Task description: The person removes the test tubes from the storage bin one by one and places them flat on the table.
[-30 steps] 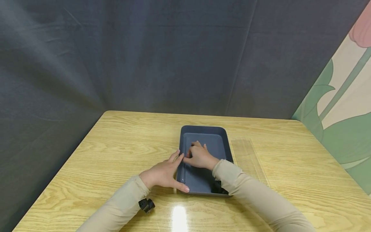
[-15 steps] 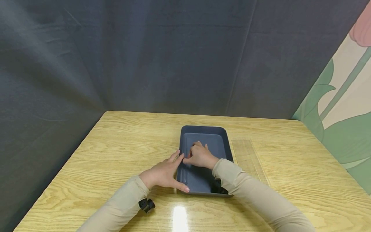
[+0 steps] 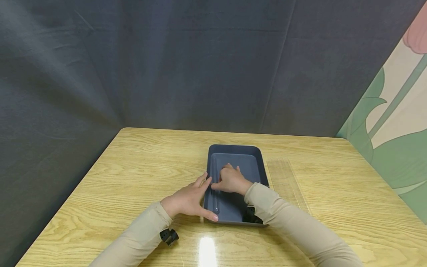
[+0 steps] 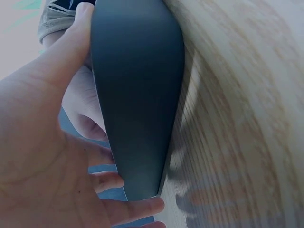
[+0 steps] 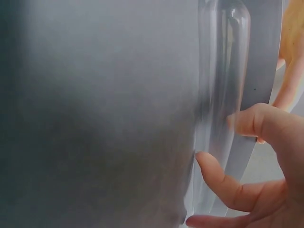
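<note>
A dark blue-grey rectangular tray (image 3: 245, 163) lies on the table. Along its left inner side runs a long clear tube with a rounded end (image 3: 216, 204), see-through in the right wrist view. Reaching into the tray, my right hand (image 3: 230, 180) pinches this tube, thumb on one side and index finger (image 5: 216, 175) on the other. My left hand (image 3: 188, 199) is spread at the tray's left side, fingers mostly straight. In the left wrist view, its thumb and fingertips touch the tray around the outer wall (image 4: 137, 95).
To the right of the tray, a clear flat strip (image 3: 287, 181) lies on the wooden table (image 3: 150, 159). A dark curtain (image 3: 200, 66) hangs behind the table, and a floral panel (image 3: 397, 141) stands at the right.
The clear tube has shifted slightly right, away from the tray's left wall, with my right hand on it. My left hand and the tray have stayed in place.
</note>
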A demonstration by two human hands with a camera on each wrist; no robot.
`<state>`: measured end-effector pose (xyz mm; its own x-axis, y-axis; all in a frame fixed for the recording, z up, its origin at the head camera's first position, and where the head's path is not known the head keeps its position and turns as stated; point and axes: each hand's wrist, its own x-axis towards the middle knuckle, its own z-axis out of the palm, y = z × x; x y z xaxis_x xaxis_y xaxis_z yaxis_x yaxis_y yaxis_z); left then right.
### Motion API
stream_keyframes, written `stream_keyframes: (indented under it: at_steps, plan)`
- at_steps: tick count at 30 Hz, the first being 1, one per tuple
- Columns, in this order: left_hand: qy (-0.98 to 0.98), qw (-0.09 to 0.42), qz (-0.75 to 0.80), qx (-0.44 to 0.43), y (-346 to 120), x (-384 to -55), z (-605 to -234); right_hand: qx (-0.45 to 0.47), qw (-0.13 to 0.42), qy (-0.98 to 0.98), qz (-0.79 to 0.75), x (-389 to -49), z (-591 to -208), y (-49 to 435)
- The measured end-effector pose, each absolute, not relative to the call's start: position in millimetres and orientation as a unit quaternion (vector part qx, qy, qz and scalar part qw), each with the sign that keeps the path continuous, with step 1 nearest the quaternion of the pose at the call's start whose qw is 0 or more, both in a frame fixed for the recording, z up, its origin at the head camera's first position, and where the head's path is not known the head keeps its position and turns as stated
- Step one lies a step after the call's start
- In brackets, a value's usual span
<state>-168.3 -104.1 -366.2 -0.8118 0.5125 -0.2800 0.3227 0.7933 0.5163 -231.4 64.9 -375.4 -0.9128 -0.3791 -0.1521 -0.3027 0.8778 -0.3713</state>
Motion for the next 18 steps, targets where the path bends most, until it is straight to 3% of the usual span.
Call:
stream_keyframes:
  at_steps: [18]
  plan:
    - [0.924,0.212,0.231,0.22,-104.0,-167.3,-364.7,-0.153,0.104,0.97,-0.158,-233.2,-374.1,71.4]
